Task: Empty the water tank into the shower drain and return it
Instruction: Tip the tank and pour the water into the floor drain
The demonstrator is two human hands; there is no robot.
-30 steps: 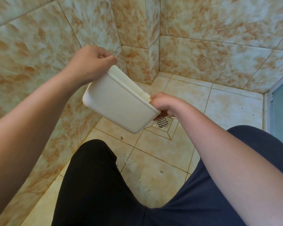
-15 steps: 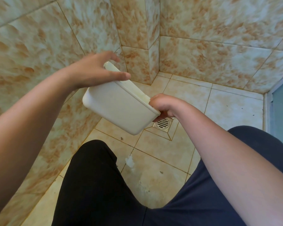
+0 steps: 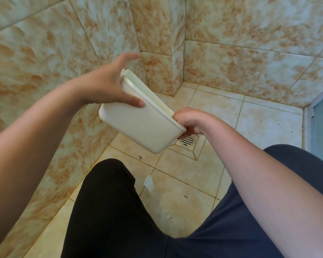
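A cream-white rectangular water tank (image 3: 142, 125) is held tilted in the air, its open top turned away from me toward the far wall and its lower right corner down. My right hand (image 3: 189, 119) grips that lower right rim. My left hand (image 3: 108, 86) is at the upper left end, thumb pressed on the near side wall and fingers spread behind the rim. The round metal shower drain (image 3: 188, 141) lies in the floor just below my right hand, partly hidden by the tank and hand. No stream of water is visible.
Mottled orange-and-cream tiled walls (image 3: 45, 58) close in on the left and far side, with a jutting corner column (image 3: 162, 53). A frosted door (image 3: 322, 123) stands at the right. My knees in dark trousers (image 3: 116, 207) fill the foreground. Wet patches mark the floor (image 3: 168, 198).
My left hand has opened from a closed grip over the upper rim to a spread hold with the thumb on the side wall. The tank has lowered slightly; the right hand keeps its grip.
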